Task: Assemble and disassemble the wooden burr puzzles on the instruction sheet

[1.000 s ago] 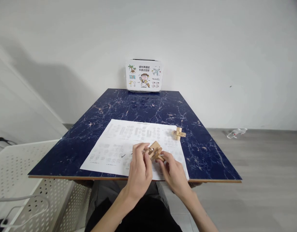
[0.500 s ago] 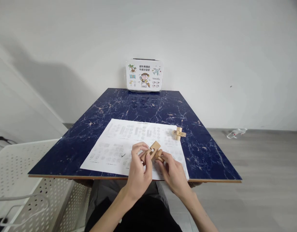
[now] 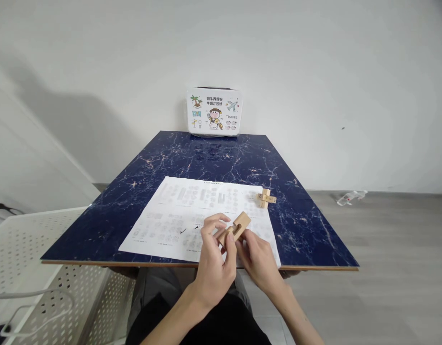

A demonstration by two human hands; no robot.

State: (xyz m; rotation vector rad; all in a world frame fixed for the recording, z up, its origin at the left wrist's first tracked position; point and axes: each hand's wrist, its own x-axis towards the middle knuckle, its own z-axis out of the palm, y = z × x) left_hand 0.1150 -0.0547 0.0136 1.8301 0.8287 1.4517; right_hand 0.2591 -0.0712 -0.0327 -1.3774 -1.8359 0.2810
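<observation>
My left hand (image 3: 214, 258) is closed around a notched wooden puzzle piece (image 3: 243, 221), a light brown bar with a rounded slot cut into it. The bar tilts up to the right over the paper. My right hand (image 3: 260, 256) is closed just below the bar's right end, fingertips pinched together. What sits between those fingertips is mostly hidden behind the bar; a rounded wooden puzzle piece was there half a second ago. Under both hands lies a printed sheet (image 3: 152, 218) with rows of faint diagrams.
An assembled cross-shaped wooden puzzle (image 3: 266, 198) with markings rests at the sheet's right edge. A white case with cartoon prints (image 3: 214, 112) stands at the back of the blue marbled table (image 3: 206, 160), against the wall. A white perforated rack (image 3: 44, 230) is at the left.
Both hands have drawn closer together. My left hand shifted right with the notched bar and turned it, so the rounded piece at my right fingertips is now hidden behind it.
</observation>
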